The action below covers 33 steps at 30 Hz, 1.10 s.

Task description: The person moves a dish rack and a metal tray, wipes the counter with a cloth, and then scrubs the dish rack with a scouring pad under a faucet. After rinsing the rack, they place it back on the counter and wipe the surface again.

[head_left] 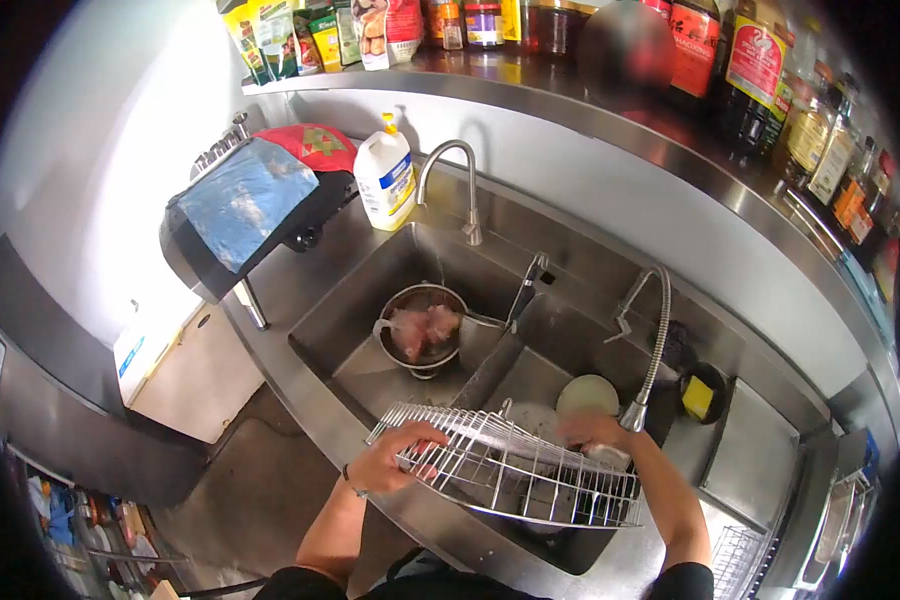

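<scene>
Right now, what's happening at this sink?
A person stands at a steel double sink, holding a wire rack over the right basin. The left hand grips the rack's near-left edge; the right hand is at its far side, just under the pull-down sprayer. A pale round plate sits in that basin. In the left basin, a colander holds raw meat.

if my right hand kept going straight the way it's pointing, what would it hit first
Probably the white plate just beyond the right hand in the sink, though depth is hard to judge behind the wire rack.
</scene>
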### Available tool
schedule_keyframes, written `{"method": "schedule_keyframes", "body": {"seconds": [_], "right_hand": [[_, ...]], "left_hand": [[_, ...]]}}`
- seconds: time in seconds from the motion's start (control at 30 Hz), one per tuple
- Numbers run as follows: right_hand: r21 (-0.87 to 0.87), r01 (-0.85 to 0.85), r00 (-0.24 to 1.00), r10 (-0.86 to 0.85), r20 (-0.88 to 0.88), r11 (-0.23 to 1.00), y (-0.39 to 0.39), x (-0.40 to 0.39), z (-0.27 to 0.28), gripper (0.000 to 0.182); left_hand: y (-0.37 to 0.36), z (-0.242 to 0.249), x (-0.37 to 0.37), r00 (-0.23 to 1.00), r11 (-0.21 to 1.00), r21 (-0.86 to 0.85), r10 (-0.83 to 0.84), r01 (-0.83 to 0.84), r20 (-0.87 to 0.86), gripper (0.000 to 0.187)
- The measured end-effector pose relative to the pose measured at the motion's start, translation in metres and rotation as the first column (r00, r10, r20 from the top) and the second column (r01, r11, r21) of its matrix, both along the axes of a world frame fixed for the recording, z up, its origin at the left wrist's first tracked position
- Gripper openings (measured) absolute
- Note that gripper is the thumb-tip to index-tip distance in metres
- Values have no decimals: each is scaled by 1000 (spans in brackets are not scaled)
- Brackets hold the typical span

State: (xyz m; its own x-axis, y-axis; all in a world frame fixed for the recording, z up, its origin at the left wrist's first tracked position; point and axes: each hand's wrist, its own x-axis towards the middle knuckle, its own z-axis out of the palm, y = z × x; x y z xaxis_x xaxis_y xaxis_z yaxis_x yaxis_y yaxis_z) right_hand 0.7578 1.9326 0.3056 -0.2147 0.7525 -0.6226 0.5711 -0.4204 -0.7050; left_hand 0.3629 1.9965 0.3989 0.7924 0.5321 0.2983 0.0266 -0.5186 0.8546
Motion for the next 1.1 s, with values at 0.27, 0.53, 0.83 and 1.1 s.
{"method": "schedule_keyframes", "body": {"seconds": [0.27, 0.53, 0.83, 1.1], "right_hand": [[15, 152, 978, -148, -146, 988, -63, 3, 52, 54], [540, 5, 913, -224, 340, 842, -85, -4, 18, 46], [419, 405, 898, -439, -18, 812, -75, -13, 22, 48], [380, 544, 837, -454, -304, 749, -77, -3, -13, 33]], "left_hand": [[1, 2, 17, 995, 995, 8, 101, -101, -26, 47], [16, -30, 14, 981, 946, -289, 179, -149, 80, 53], [17, -29, 23, 985, 947, -307, 130, -90, 112, 52], [12, -16, 34, 990, 972, -213, 120, -102, 75, 54]]}}
